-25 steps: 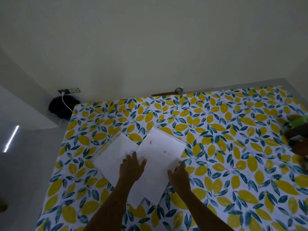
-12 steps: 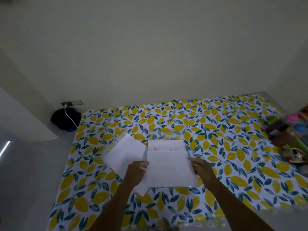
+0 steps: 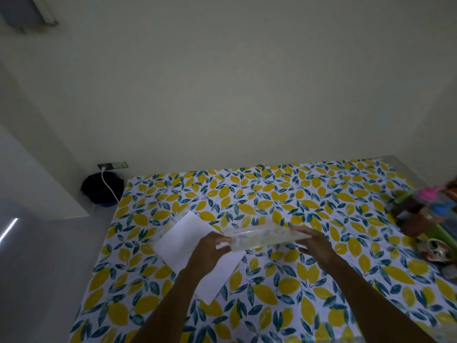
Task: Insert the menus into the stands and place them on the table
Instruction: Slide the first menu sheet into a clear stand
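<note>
I hold a clear acrylic menu stand (image 3: pixel 265 237) above the table, seen almost edge-on and roughly level. My left hand (image 3: pixel 210 251) grips its left end and my right hand (image 3: pixel 312 243) grips its right end. Under my left hand white menu sheets (image 3: pixel 184 240) lie on the lemon-print tablecloth (image 3: pixel 284 194), one sheet (image 3: pixel 220 276) reaching toward me. A second clear stand (image 3: pixel 173 222) lies flat at the sheets' far left edge, hard to make out.
At the table's right edge stands a green tray (image 3: pixel 442 233) with bottles and cups (image 3: pixel 420 211). A dark bag (image 3: pixel 102 191) with a white cable sits on the floor by the far left corner. A pale wall runs behind the table.
Both hands lifted the clear stand off the sheets and tipped it from facing me to nearly edge-on. The camera view tilted up.
</note>
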